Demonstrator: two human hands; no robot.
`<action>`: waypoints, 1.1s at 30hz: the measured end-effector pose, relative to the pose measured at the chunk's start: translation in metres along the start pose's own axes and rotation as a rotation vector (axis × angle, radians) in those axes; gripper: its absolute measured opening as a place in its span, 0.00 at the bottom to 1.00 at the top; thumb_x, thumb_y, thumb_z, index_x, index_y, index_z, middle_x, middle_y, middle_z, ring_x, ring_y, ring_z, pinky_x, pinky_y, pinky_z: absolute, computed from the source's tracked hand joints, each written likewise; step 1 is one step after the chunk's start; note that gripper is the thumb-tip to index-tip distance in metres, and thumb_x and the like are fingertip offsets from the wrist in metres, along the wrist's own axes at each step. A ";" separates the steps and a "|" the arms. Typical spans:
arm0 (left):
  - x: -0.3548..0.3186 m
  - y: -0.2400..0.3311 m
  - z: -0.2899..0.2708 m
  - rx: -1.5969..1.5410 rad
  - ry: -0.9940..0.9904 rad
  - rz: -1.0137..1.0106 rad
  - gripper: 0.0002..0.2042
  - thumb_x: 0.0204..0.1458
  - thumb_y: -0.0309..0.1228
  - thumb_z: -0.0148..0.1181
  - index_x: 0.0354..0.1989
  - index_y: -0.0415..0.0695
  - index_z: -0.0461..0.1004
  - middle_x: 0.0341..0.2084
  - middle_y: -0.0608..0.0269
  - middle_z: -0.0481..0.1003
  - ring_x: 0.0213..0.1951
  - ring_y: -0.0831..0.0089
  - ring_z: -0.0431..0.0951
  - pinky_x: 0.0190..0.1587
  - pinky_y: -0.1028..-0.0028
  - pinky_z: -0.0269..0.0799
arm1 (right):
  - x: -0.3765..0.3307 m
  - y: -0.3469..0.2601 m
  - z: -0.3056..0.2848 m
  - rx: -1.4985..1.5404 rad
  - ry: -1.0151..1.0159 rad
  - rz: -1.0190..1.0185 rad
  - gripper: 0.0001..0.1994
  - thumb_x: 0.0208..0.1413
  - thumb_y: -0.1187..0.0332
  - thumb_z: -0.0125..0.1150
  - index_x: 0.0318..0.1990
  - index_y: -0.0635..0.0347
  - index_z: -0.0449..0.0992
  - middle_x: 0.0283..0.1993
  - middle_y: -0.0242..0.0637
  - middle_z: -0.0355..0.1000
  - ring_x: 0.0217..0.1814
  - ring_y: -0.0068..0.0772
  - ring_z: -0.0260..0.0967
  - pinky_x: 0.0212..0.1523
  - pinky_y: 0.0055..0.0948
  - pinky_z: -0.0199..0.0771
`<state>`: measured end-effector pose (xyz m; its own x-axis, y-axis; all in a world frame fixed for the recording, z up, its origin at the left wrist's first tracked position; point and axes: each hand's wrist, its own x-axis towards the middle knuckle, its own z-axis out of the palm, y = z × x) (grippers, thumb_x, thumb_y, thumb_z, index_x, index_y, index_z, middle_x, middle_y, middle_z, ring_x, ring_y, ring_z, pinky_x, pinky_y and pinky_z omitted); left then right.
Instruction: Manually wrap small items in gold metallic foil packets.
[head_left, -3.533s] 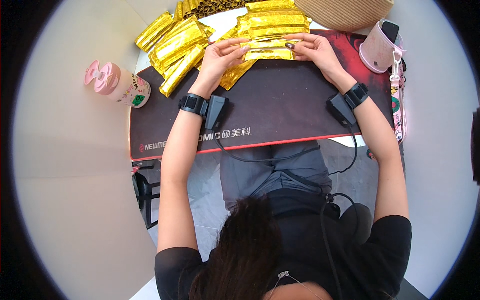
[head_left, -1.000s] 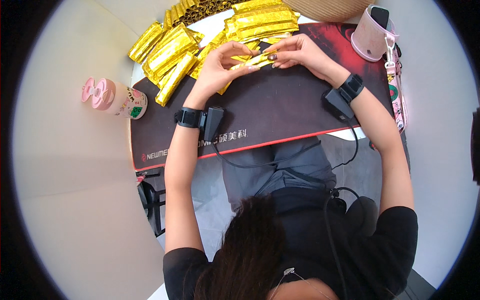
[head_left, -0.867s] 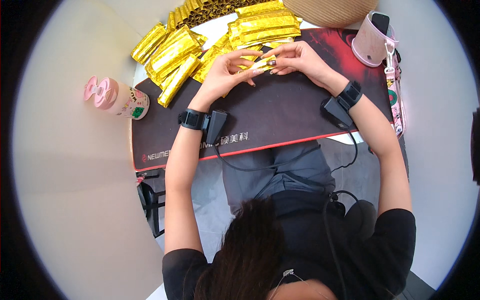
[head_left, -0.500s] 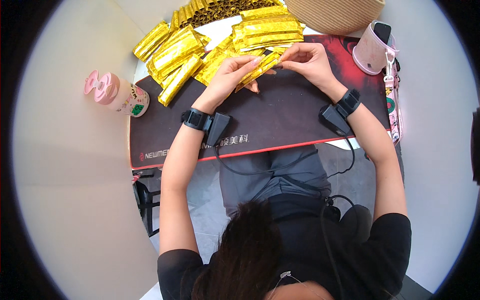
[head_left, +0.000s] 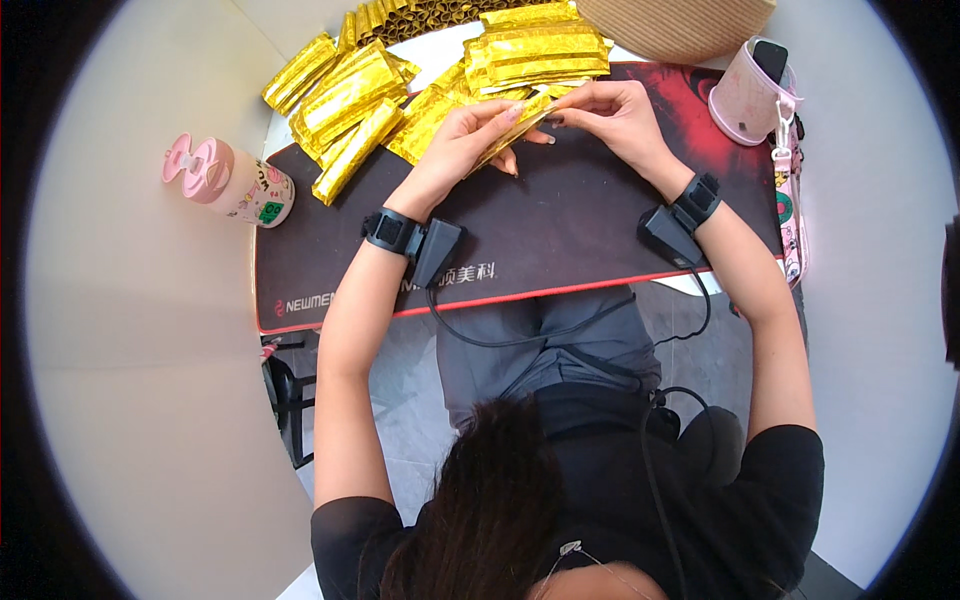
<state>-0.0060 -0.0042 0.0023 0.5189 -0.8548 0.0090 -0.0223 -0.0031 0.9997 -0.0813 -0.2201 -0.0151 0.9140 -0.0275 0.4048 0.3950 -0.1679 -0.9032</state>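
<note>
Over the far part of the black desk mat (head_left: 560, 230), my left hand (head_left: 462, 150) grips a narrow gold foil packet (head_left: 520, 122), thumb on top and fingers underneath. The packet slants up toward the right. At its upper right end, my right hand (head_left: 622, 122) pinches with thumb and forefinger; the fingertips hide that end. Just beyond my hands lies a stack of flat gold packets (head_left: 540, 55). More gold packets (head_left: 350, 100) overlap in a loose heap to the left of my left hand.
Along the back stand tightly packed gold tubes (head_left: 430, 18), open ends showing. Next to them is a woven tan basket (head_left: 680, 25). A pink-lidded bottle (head_left: 235, 185) stands at the left wall. On the right is a pink cup (head_left: 745, 100) holding a dark device, with a patterned strap (head_left: 787, 200) beside it.
The packet between my hands has tipped and now shows more of its narrow edge. Both hands keep hold of it and stay in nearly the same place.
</note>
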 end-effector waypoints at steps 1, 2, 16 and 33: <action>0.000 -0.001 0.000 -0.001 0.000 -0.001 0.20 0.63 0.42 0.44 0.52 0.39 0.68 0.40 0.55 0.78 0.24 0.82 0.74 0.31 0.83 0.72 | 0.000 0.001 0.000 0.000 0.000 0.001 0.07 0.51 0.75 0.64 0.37 0.65 0.80 0.33 0.35 0.78 0.34 0.18 0.74 0.37 0.17 0.74; 0.000 -0.001 0.000 -0.019 0.005 -0.001 0.20 0.63 0.42 0.43 0.53 0.38 0.68 0.40 0.54 0.78 0.24 0.81 0.75 0.31 0.83 0.73 | 0.000 0.001 -0.001 0.014 -0.003 0.018 0.07 0.52 0.74 0.63 0.38 0.66 0.80 0.33 0.36 0.78 0.35 0.19 0.75 0.38 0.18 0.74; 0.000 -0.001 0.000 -0.064 0.006 -0.017 0.21 0.63 0.42 0.42 0.55 0.39 0.67 0.43 0.54 0.77 0.27 0.80 0.77 0.34 0.82 0.74 | 0.001 0.008 -0.003 0.134 -0.010 0.056 0.10 0.56 0.72 0.59 0.42 0.68 0.78 0.36 0.38 0.77 0.36 0.22 0.75 0.40 0.21 0.76; 0.002 -0.009 0.003 0.108 0.132 0.125 0.17 0.60 0.36 0.52 0.54 0.42 0.71 0.32 0.67 0.76 0.25 0.83 0.76 0.30 0.85 0.71 | 0.001 0.005 -0.001 0.084 -0.045 0.086 0.09 0.57 0.72 0.58 0.42 0.66 0.79 0.37 0.38 0.77 0.39 0.23 0.75 0.41 0.20 0.75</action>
<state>-0.0070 -0.0073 -0.0065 0.6139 -0.7763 0.1431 -0.1820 0.0372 0.9826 -0.0783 -0.2216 -0.0184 0.9472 0.0064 0.3206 0.3200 -0.0834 -0.9437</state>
